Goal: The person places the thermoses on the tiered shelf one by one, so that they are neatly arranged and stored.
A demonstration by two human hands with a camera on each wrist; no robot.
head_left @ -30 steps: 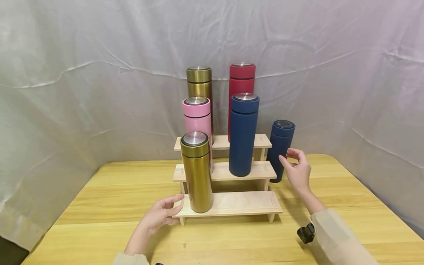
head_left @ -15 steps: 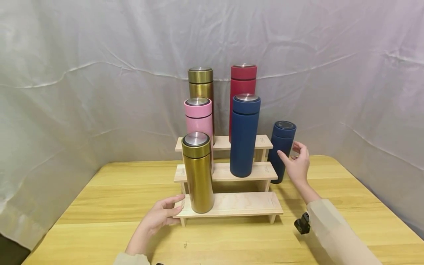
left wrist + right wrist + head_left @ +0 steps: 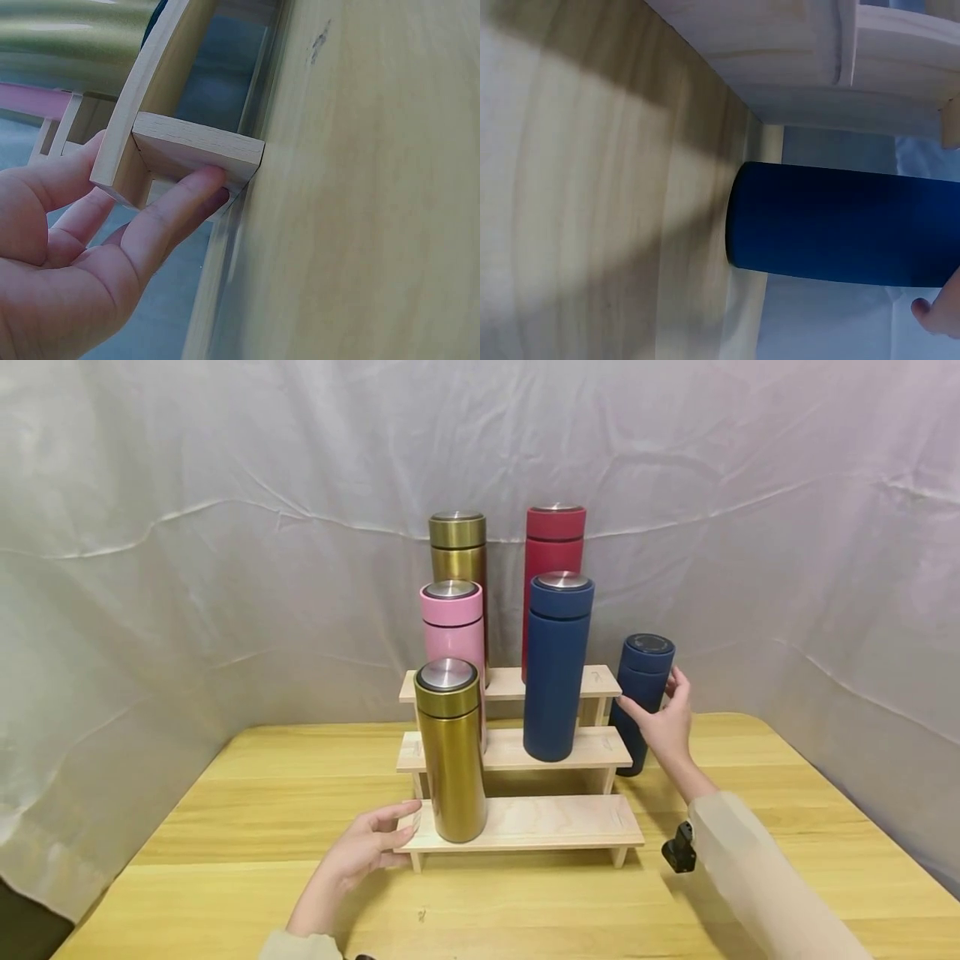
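Observation:
In the head view a dark blue thermos (image 3: pixel 643 672) with a black lid top stands on the table, right of a three-tier wooden stand (image 3: pixel 555 821). My right hand (image 3: pixel 666 727) is around it, thumb on the near side and fingers at its right side. The right wrist view shows the lower body of this thermos (image 3: pixel 840 225) upright on the table, with one fingertip (image 3: pixel 928 313) sticking out beside it. My left hand (image 3: pixel 367 843) holds the left end of the stand's bottom tier, beside a gold thermos (image 3: pixel 453 768); fingers touch the end leg (image 3: pixel 196 146).
On the middle tier are a pink thermos (image 3: pixel 452 639) and a taller blue thermos (image 3: pixel 557 685). Another gold thermos (image 3: pixel 458 556) and a red thermos (image 3: pixel 553 560) stand on the top tier. Grey cloth (image 3: pixel 300 610) hangs behind the wooden table (image 3: pixel 225 810).
My right hand has moved from in front of the dark blue thermos to around it, its thumb now further left. The left hand stays on the stand; the view shifts slightly.

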